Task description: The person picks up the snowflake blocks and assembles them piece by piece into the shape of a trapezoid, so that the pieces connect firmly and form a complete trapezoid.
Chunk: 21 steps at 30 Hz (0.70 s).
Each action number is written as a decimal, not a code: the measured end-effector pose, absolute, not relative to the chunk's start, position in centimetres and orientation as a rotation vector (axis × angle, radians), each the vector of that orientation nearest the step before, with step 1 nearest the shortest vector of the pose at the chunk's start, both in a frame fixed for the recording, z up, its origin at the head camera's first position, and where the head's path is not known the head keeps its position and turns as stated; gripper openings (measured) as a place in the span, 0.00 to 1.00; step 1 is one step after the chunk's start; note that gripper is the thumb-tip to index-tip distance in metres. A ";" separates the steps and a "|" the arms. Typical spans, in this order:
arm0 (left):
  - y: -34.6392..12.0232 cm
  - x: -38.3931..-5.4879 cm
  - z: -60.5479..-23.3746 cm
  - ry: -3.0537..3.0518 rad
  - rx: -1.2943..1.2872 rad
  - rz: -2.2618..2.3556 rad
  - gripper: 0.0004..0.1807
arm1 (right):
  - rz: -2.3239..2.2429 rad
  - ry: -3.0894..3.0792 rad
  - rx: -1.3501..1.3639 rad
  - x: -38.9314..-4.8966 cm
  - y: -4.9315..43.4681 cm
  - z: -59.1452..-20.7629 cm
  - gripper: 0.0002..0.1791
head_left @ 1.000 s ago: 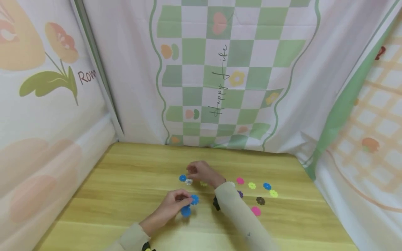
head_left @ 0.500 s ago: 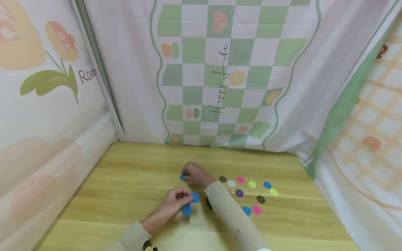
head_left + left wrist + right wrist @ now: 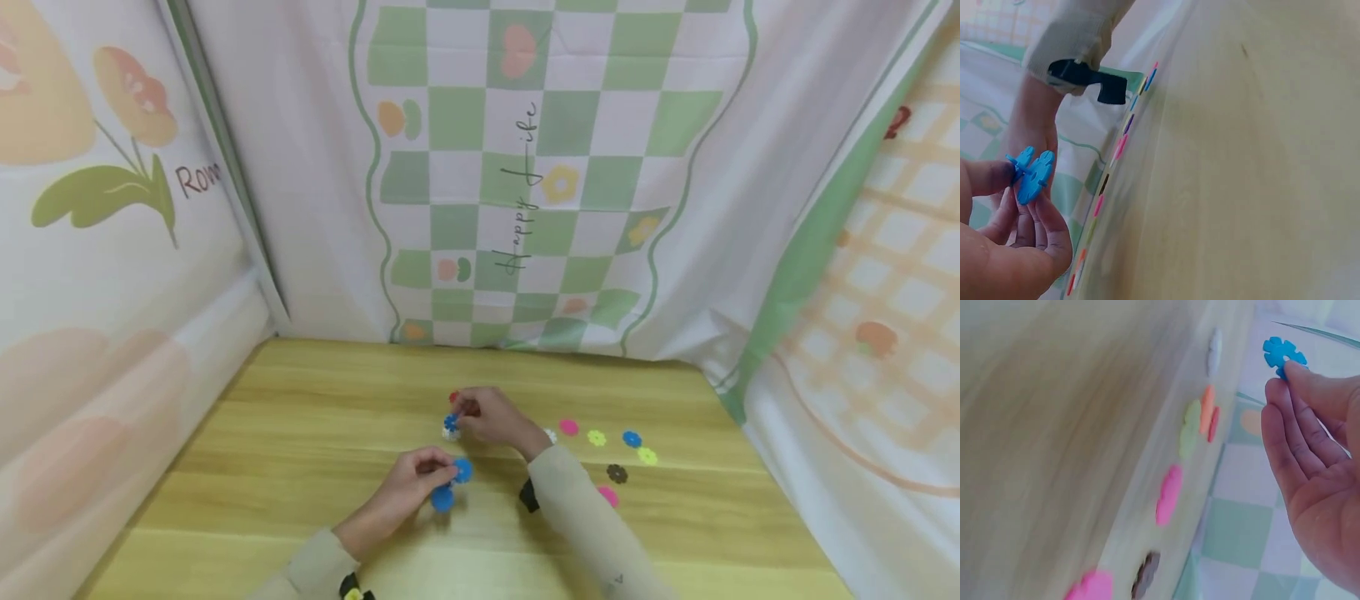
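My left hand [image 3: 405, 493] pinches a cluster of joined blue snowflake discs [image 3: 442, 500] above the table's near middle. In the left wrist view the blue snowflake discs [image 3: 1036, 178] interlock at an angle between thumb and fingers. Farther forward, my right hand [image 3: 491, 415] pinches a single blue snowflake disc [image 3: 451, 422] by its edge. The right wrist view shows this blue snowflake disc [image 3: 1282, 353] raised off the table, thumb on its near side. Behind it in the head view lies a white snowflake disc [image 3: 450, 434], partly covered.
Loose snowflake discs lie spread flat on the wooden table [image 3: 315, 433]: pink [image 3: 568, 427], yellow [image 3: 596, 437], blue [image 3: 632, 438] and brown [image 3: 617, 473]. A red disc [image 3: 453, 397] lies beyond the right hand. The right forearm hides part of the spread. Printed curtains [image 3: 322, 250] enclose the table.
My right hand has reached the single blue disc, taken it between thumb and finger and lifted it, drawing slightly right. The left hand keeps its hold, nearly still.
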<state>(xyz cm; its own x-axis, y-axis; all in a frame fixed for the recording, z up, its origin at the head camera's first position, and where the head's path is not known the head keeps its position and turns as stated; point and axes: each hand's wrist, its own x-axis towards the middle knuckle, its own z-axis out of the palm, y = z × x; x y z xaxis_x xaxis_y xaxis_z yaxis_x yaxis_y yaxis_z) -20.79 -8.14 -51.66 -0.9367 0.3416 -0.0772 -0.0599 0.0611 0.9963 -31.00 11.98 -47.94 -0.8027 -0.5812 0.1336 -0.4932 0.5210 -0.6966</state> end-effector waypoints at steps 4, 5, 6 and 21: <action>-7.9 -21.0 -51.6 2.039 0.290 1.954 0.15 | -1.222 2.595 -0.941 -29.9 13.6 -47.3 0.04; -7.8 -21.0 -51.7 2.037 0.292 1.954 0.15 | -1.241 2.581 -0.937 -29.5 14.1 -47.2 0.04; -7.8 -21.1 -51.7 2.037 0.296 1.953 0.15 | -1.257 2.569 -0.935 -29.2 14.5 -47.0 0.04; -6.7 -21.1 -51.1 1.982 0.347 1.974 0.16 | -1.462 2.489 -0.999 -24.9 18.0 -46.5 0.02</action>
